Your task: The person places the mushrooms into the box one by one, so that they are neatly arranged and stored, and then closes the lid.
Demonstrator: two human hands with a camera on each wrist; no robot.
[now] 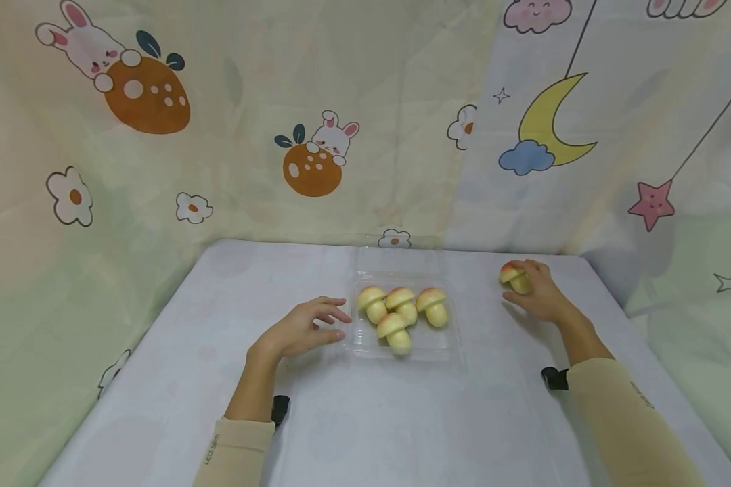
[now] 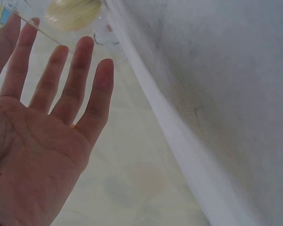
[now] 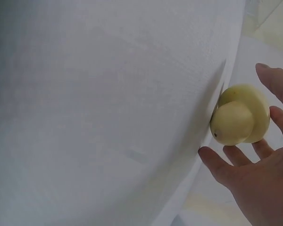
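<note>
In the head view, a clear plastic box (image 1: pixel 426 343) with its lid (image 1: pixel 399 260) folded back holds several toy mushrooms (image 1: pixel 394 326), pale yellow with reddish cap tops. My left hand (image 1: pixel 307 328) is at the box's left side, fingers loosely extended and holding nothing. The left wrist view shows its palm and spread fingers (image 2: pixel 80 70), with a pale mushroom (image 2: pixel 73 13) beyond the fingertips. Another toy mushroom (image 1: pixel 515 277) lies at the table's back right, where my right hand (image 1: pixel 542 294) is spread around it. The right wrist view shows a gap between the upper digit and this mushroom (image 3: pixel 236 117).
A white cloth covers the table (image 1: pixel 402 419). Patterned curtains with bunnies, a moon (image 1: pixel 551 125) and a star hang behind it and at both sides. A black strap piece (image 1: pixel 280 409) shows at the left wrist, another (image 1: pixel 554 379) at the right.
</note>
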